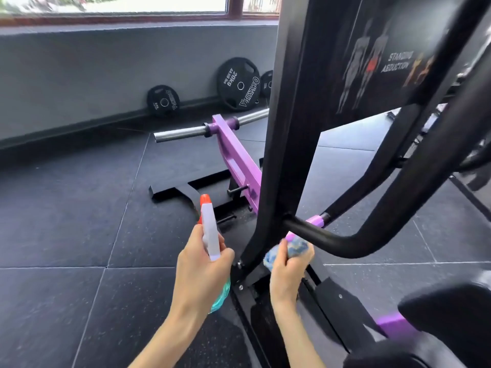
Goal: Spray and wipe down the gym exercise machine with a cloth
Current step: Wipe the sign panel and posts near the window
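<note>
A black and purple standing-abduction machine [289, 128] fills the right half of the view, with a tall black upright and a curved black handle bar [340, 241]. My left hand [202, 274] grips a spray bottle [210, 235] with a white head, orange nozzle and teal body, its nozzle pointing away toward the machine's base. My right hand [287, 272] holds a bunched blue cloth [289, 249] close under the curved bar, right beside the foot of the upright. Whether the cloth touches the metal is unclear.
A purple lever arm [239, 158] with a chrome weight peg [183, 132] lies low behind the upright. Black weight plates [237, 83] lean on the grey wall under a window. Dark rubber floor tiles [79, 221] spread to the left. A black pad [449, 309] sits at lower right.
</note>
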Available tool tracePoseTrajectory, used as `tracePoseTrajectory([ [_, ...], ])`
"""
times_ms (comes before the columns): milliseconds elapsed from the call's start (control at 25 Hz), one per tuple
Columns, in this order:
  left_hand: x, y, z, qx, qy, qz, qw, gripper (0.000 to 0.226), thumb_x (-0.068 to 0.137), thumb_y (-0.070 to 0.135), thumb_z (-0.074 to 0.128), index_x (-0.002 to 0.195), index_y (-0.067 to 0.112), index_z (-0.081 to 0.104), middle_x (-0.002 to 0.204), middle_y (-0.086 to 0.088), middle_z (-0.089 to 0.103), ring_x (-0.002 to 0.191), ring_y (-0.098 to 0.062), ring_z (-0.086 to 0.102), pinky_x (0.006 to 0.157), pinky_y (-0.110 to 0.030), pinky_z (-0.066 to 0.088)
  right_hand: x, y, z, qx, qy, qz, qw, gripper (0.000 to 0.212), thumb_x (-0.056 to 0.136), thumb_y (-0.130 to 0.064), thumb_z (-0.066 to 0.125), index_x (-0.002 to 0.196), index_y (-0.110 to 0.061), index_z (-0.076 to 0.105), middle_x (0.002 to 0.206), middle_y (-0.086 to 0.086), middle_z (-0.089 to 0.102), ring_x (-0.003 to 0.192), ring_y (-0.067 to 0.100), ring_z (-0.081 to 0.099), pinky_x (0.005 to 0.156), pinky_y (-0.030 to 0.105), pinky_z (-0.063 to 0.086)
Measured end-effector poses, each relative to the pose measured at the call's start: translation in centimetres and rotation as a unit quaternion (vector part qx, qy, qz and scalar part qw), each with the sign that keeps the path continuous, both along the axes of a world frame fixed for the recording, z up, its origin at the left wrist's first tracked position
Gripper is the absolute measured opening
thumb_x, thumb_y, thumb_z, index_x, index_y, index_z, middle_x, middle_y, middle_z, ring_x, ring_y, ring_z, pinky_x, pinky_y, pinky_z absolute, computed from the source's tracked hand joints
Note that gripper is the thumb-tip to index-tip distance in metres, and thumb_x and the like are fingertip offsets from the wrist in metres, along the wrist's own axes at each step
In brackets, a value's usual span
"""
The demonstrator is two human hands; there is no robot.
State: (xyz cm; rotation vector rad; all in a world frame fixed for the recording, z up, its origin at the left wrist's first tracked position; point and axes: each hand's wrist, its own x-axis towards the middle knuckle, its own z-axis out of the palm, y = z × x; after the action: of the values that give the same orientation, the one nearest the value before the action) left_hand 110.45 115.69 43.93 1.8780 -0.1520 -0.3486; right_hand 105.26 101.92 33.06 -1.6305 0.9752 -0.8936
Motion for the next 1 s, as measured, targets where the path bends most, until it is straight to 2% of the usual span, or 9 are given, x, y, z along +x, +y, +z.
tracePoseTrajectory([
  [120, 1.6, -1.0, -2.9, -0.017, -0.03, -0.024, 0.999, 0.017, 0.08, -0.001, 0.058, 0.078, 0.013, 0.05, 0.057, 0.015, 0.051, 0.051, -0.007, 0.04, 0.057, -0.03, 0.039, 3.7, -0.1, -1.1, -0.069, -0.002, 0.044, 0.997, 0.071, 0.089, -0.029, 0.06, 0.137, 0.009, 0.024, 0.135, 0.017, 0.034, 0.12, 0.006, 0.031, 0.105, 0.007, 0.02],
  [240, 3.2, -1.7, -7.3, -0.037, -0.066, -0.052, 0.996, 0.015, 0.078, -0.003, 0.058, 0.08, 0.009, 0.049, 0.06, 0.002, 0.05, 0.052, -0.009, 0.038, 0.054, -0.024, 0.038, 5.4, -0.6, -4.5, -0.2, 0.003, -0.037, 0.979, 0.072, 0.086, -0.039, 0.058, 0.13, 0.015, 0.036, 0.127, 0.03, 0.043, 0.119, 0.027, 0.034, 0.109, 0.016, 0.017],
  [320, 4.3, -2.2, -10.5, -0.036, -0.095, -0.082, 0.991, 0.016, 0.078, -0.003, 0.058, 0.078, 0.01, 0.048, 0.062, -0.001, 0.049, 0.053, -0.01, 0.038, 0.051, -0.019, 0.036, 5.7, -1.6, -6.5, -0.272, -0.005, -0.07, 0.96, 0.076, 0.084, -0.042, 0.062, 0.128, 0.015, 0.038, 0.124, 0.028, 0.046, 0.118, 0.029, 0.038, 0.11, 0.015, 0.018],
  [400, 5.6, -3.3, -13.4, -0.041, -0.112, -0.088, 0.989, 0.022, 0.079, 0.0, 0.057, 0.074, 0.018, 0.047, 0.057, 0.007, 0.048, 0.053, -0.011, 0.037, 0.049, -0.018, 0.035, 6.1, -2.7, -7.8, -0.274, -0.055, -0.079, 0.957, 0.08, 0.079, -0.043, 0.07, 0.129, 0.01, 0.038, 0.124, 0.023, 0.045, 0.116, 0.029, 0.042, 0.106, 0.013, 0.027],
  [520, 7.3, -5.9, -17.3, -0.041, -0.136, -0.095, 0.985, 0.011, 0.082, 0.007, 0.056, 0.075, 0.007, 0.047, 0.057, 0.007, 0.048, 0.055, -0.014, 0.039, 0.048, -0.02, 0.033, 6.5, -3.3, -9.4, -0.277, -0.121, -0.112, 0.947, 0.083, 0.073, -0.042, 0.077, 0.131, 0.002, 0.037, 0.124, 0.015, 0.045, 0.114, 0.023, 0.046, 0.095, 0.013, 0.039],
  [640, 8.8, -8.3, -20.1, -0.049, -0.19, -0.102, 0.975, 0.016, 0.083, 0.009, 0.055, 0.071, 0.007, 0.044, 0.058, 0.001, 0.044, 0.055, -0.019, 0.04, 0.048, -0.024, 0.033, 6.6, -4.2, -11.1, -0.324, -0.156, -0.121, 0.925, 0.082, 0.073, -0.046, 0.074, 0.131, 0.0, 0.039, 0.123, 0.011, 0.046, 0.114, 0.018, 0.048, 0.093, 0.01, 0.039],
  [840, 11.2, -9.6, -24.5, -0.036, -0.292, -0.063, 0.954, 0.034, 0.072, 0.032, 0.048, 0.076, 0.0, 0.059, 0.067, -0.01, 0.058, 0.069, -0.034, 0.052, 0.062, -0.037, 0.04, 7.6, -5.3, -12.6, -0.38, -0.21, -0.135, 0.891, 0.082, 0.072, -0.056, 0.068, 0.13, -0.003, 0.042, 0.122, 0.007, 0.048, 0.114, 0.019, 0.05, 0.091, 0.024, 0.047],
  [920, 11.8, -9.9, -26.6, -0.065, -0.303, -0.047, 0.95, 0.043, 0.06, 0.034, 0.042, 0.078, 0.003, 0.064, 0.071, -0.014, 0.063, 0.074, -0.038, 0.059, 0.067, -0.039, 0.048, 7.6, -5.6, -13.1, -0.405, -0.217, -0.151, 0.875, 0.077, 0.074, -0.053, 0.07, 0.127, -0.003, 0.044, 0.12, 0.007, 0.048, 0.112, 0.018, 0.049, 0.092, 0.024, 0.045],
  [1000, 11.6, -9.8, -28.2, -0.107, -0.294, -0.04, 0.949, 0.041, 0.061, 0.032, 0.042, 0.079, 0.001, 0.064, 0.066, -0.012, 0.058, 0.068, -0.035, 0.054, 0.066, -0.037, 0.045, 7.7, -5.7, -13.8, -0.406, -0.215, -0.147, 0.876, 0.076, 0.075, -0.05, 0.073, 0.128, -0.004, 0.043, 0.12, 0.006, 0.046, 0.113, 0.017, 0.048, 0.094, 0.024, 0.043],
])
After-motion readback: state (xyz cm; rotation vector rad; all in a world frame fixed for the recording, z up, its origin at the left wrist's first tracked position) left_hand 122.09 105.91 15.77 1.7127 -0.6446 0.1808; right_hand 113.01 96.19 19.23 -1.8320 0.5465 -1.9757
